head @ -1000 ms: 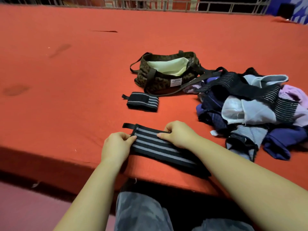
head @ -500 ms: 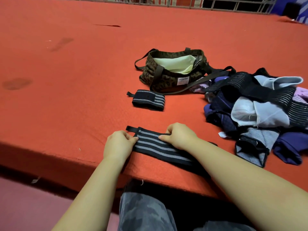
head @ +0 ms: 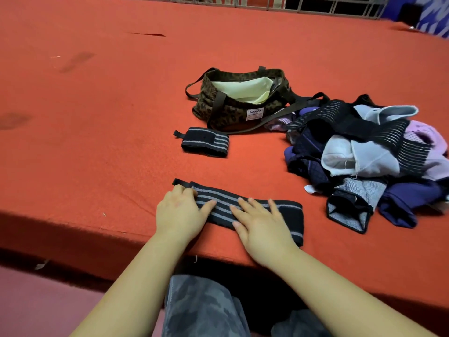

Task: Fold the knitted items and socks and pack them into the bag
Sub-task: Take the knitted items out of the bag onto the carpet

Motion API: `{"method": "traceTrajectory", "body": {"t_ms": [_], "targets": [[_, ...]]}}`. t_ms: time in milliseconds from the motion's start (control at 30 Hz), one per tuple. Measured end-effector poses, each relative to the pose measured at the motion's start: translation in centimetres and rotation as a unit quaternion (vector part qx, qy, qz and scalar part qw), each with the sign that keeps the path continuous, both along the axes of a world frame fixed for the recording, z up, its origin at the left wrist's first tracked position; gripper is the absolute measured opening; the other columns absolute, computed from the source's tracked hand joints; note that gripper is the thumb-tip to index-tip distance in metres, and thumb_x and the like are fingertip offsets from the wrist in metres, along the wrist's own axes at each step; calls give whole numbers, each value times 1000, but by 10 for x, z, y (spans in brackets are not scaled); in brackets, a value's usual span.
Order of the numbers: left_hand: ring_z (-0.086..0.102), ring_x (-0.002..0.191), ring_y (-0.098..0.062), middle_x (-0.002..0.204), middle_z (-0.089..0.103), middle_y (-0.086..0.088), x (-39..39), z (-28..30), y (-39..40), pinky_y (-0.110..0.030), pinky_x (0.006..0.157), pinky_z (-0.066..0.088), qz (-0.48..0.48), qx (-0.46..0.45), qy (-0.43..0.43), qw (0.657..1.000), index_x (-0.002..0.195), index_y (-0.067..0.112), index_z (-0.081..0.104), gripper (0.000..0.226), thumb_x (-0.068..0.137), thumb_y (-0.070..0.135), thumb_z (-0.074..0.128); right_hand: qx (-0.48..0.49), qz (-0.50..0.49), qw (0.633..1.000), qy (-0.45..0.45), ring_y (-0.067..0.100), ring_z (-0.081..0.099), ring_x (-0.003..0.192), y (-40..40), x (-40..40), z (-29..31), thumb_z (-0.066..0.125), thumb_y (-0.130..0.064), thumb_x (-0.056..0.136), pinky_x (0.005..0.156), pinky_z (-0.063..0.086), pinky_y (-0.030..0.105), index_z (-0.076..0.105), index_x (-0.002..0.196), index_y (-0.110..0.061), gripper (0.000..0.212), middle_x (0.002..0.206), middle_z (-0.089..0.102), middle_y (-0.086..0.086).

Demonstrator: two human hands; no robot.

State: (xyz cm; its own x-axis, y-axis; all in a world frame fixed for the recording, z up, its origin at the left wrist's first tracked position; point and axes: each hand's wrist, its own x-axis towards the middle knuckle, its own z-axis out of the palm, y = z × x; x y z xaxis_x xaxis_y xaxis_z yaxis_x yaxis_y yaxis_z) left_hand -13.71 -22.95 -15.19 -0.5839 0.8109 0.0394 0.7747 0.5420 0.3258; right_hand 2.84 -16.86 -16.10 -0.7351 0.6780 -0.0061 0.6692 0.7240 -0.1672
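Two hands lie on one striped band [head: 247, 210] at lower centre, near the front edge of the red surface [head: 97, 117]. The right hand [head: 261, 226] is spread flat with straight fingers, pressing the band down, seemingly to flatten it for folding. The left hand [head: 179, 212] rests on the band's left end, thumb laid across the stripes and fingers bent at the edge, probably to anchor it. Above, a folded band [head: 205, 141] waits just beside the open bag [head: 240, 100]. A heap of clothes [head: 364, 156] fills the right, unfolded.
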Motion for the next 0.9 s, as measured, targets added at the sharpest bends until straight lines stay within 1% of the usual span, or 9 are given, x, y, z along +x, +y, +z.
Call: {"method": "traceTrajectory", "body": {"t_ms": [100,167,267,333,400,500,633,800,900], "targets": [[44,117,-24,127,47,-5,9,1,1,-35,97,34,4,-41,46,998,130,15,47,63,87,60,48,74,-109,989,60,28,53,123,3,34,-4,50,-37,82,107,25,55,69,112,-27,37,125,63,4],[45,117,-26,129,47,-7,20,2,3,-36,96,34,-10,-23,68,997,130,12,47,54,90,49,51,92,-197,971,99,33,59,109,7,55,-7,64,-45,74,98,39,53,71,106,-22,39,115,66,9],[49,115,-29,125,52,-9,46,1,10,-39,97,36,-128,60,29,989,127,9,51,46,88,32,59,35,-290,954,69,30,52,110,5,72,1,66,-63,71,94,36,41,50,132,-18,77,116,60,8],[56,105,-30,113,59,-9,66,-3,13,-42,91,44,-198,71,19,978,117,9,60,41,85,36,58,14,-296,953,59,25,53,114,6,72,6,61,-66,74,95,33,38,37,138,-20,83,120,61,4],[58,98,-29,105,61,-7,79,-7,15,-43,85,46,-212,69,36,974,108,11,65,43,83,43,53,-45,-292,948,115,24,55,114,10,71,9,65,-55,78,95,37,35,31,140,-21,79,120,63,2],[48,114,-22,121,53,0,88,-8,19,-35,97,35,-211,51,26,976,124,18,55,44,90,44,52,-105,-307,922,211,22,60,105,19,79,14,71,-36,78,86,45,32,37,137,-23,69,109,67,-1],[39,125,-14,133,45,5,112,-8,26,-26,107,27,-276,63,-24,959,133,21,47,47,92,44,48,-78,-322,901,280,20,62,97,31,110,30,68,-17,78,76,42,27,56,121,-21,45,99,68,-1],[32,132,-12,140,41,5,149,-6,33,-22,111,18,-309,83,-101,942,139,19,43,49,93,36,51,-18,-333,895,298,22,58,98,43,129,46,63,-11,77,77,38,25,60,115,-21,40,107,63,3],[42,123,-13,129,51,6,140,-3,30,-22,106,26,-262,92,-95,956,130,23,53,39,92,33,53,-20,-317,897,308,17,55,96,39,119,51,62,-11,78,78,36,24,60,117,-22,40,107,59,1]]}}
